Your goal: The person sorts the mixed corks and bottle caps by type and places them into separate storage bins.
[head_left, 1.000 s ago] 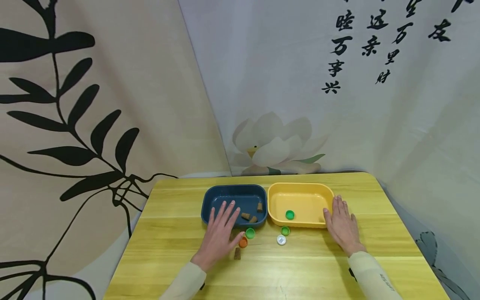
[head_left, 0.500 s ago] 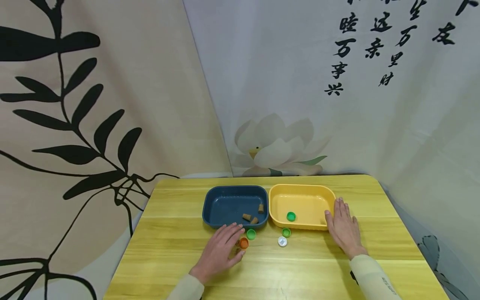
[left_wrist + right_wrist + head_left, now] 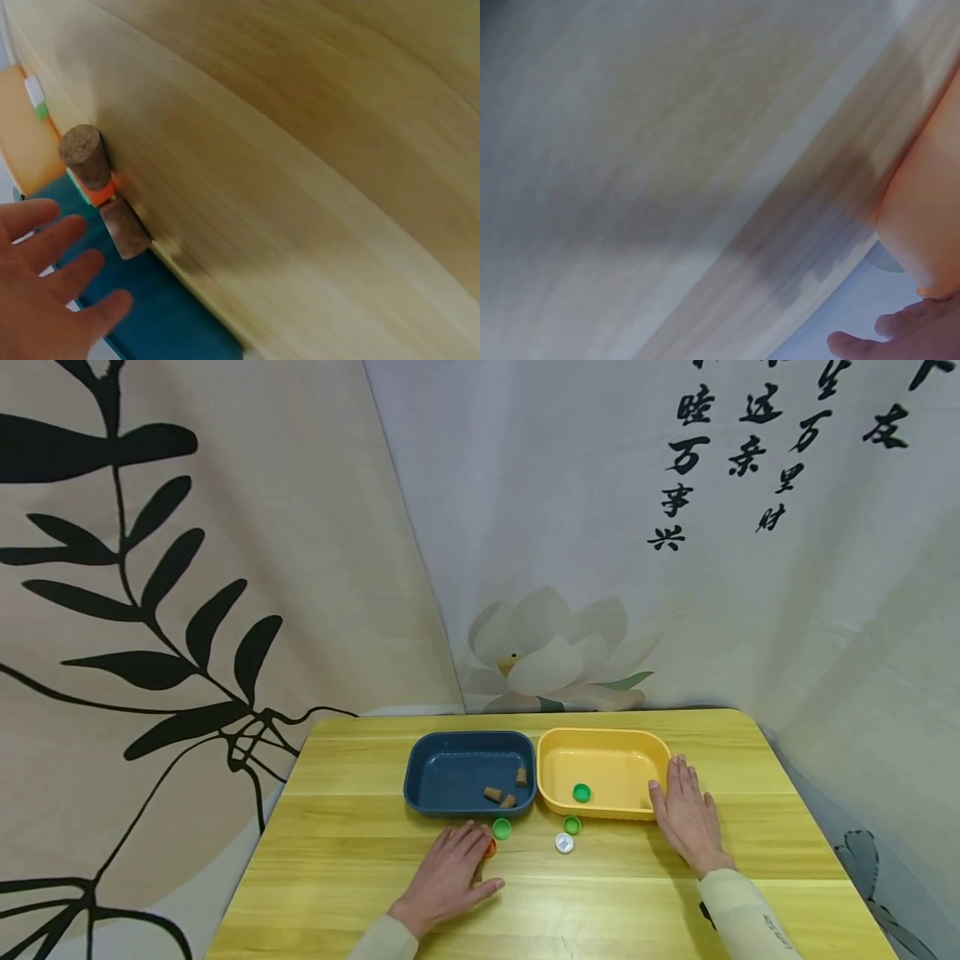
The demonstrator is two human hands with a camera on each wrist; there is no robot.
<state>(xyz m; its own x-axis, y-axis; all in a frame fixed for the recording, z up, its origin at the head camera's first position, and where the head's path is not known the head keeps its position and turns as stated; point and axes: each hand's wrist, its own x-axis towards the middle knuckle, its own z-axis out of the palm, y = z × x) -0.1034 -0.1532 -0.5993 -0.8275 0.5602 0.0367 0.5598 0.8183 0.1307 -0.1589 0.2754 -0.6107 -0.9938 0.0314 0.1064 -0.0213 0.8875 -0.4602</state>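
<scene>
My left hand (image 3: pixel 450 878) hovers low over the near side of the blue tray (image 3: pixel 442 777), its fingers spread and loosely bent. Under and beside it lie two corks; the left wrist view shows an upright cork (image 3: pixel 84 154) and another cork (image 3: pixel 126 229), apart from the fingertips. An orange bottle cap (image 3: pixel 491 848) is partly hidden by the fingers, with a green cap (image 3: pixel 502 829) just beyond. My right hand (image 3: pixel 688 818) rests, fingers straight, against the right side of the yellow tray (image 3: pixel 622 768).
Several corks (image 3: pixel 492 794) lie in the blue tray, and one green cap (image 3: pixel 581 792) sits in the yellow tray. In front of the yellow tray are another green cap (image 3: pixel 572 824) and a white cap (image 3: pixel 564 843). The wooden table (image 3: pixel 600 910) ends at a cloth backdrop.
My left hand has drawn back from over the blue tray towards me, down over the cork and orange cap on the table. My right hand stays at the yellow tray.
</scene>
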